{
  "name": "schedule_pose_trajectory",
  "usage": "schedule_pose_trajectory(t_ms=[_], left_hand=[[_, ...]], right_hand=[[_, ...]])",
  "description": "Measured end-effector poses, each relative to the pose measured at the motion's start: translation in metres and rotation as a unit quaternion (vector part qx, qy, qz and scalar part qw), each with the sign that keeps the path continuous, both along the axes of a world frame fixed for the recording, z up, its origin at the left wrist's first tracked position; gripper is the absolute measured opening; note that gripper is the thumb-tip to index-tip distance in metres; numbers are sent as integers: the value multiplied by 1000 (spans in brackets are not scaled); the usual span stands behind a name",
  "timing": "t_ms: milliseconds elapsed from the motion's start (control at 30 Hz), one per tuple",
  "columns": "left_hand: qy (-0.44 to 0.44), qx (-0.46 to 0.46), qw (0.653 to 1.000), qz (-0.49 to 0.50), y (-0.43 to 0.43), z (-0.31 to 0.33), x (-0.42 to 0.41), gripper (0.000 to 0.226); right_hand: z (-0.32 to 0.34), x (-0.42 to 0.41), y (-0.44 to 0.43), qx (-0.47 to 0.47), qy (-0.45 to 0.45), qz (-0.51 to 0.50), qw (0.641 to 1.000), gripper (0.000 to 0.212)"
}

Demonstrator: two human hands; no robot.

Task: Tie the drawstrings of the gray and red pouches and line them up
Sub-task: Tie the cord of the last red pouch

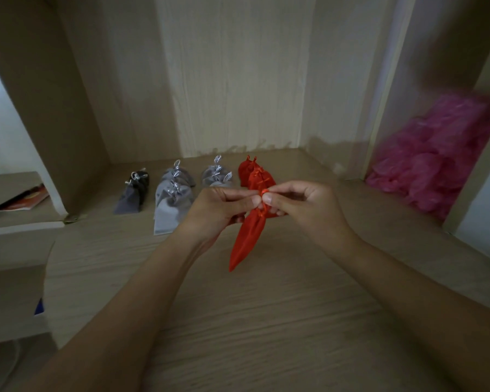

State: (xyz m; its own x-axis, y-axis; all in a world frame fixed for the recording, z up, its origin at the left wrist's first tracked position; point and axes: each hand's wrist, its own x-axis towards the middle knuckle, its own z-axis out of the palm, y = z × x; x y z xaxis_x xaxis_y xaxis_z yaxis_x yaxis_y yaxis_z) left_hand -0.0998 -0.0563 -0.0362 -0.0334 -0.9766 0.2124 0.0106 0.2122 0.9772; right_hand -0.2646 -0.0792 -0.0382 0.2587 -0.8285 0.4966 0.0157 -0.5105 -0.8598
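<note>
A red pouch (246,239) hangs neck-up in the air over the middle of the tabletop (266,321), its lower corner pointing down and clear of the wood, as a person works the drawstring (263,191) at its gathered mouth. The left hand (221,206) and right hand (306,205) meet at the neck, each pinching the red cord between thumb and fingertips; the knot itself is too small to tell whether it is closed. The tie looks to be in its tightening stage. To do it well, the neck wants to be kept bunched while both ends are drawn evenly outward, so the knot seats snug against the fabric rather than slipping up the cord. Just behind the hands, toward the back edge of the tabletop, two tied red pouches (252,174) close a row that runs leftward through gray pouches (173,193) to a darker one (133,190). The held pouch would likely belong in front of the red pair. A pink heap (436,154) fills the compartment off the right edge, and a book (26,199) lies on a lower shelf to the left.
</note>
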Motion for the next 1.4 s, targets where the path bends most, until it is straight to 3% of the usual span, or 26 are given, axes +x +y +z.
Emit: schedule_pose_trajectory(t_ms=[133,333,533,733,833,967,1200,1400], left_hand=[[6,12,1000,-12,0,0,-1,26],[36,33,998,-43,3,3,-1,20],[1,1,1000,-14,5,3,-3,29],[52,-30,998,0,11,2,-15,20],[68,-35,997,4,11,3,-16,19],[21,-62,998,17,12,5,-16,24],[-22,-92,995,5,14,7,-12,21],[-15,-99,995,4,11,2,-16,20]], right_hand=[[0,1,2,-18,-7,-7,1000,9],[-4,1,7,-156,43,-80,984,11],[-10,3,7,-340,139,-175,914,16],[-10,5,3,-356,166,-180,902,24],[-7,7,2,-308,144,-167,926,23],[-3,14,11,-97,0,-65,993,17],[10,7,5,98,-48,84,990,12],[14,1,4,96,-23,98,990,8]])
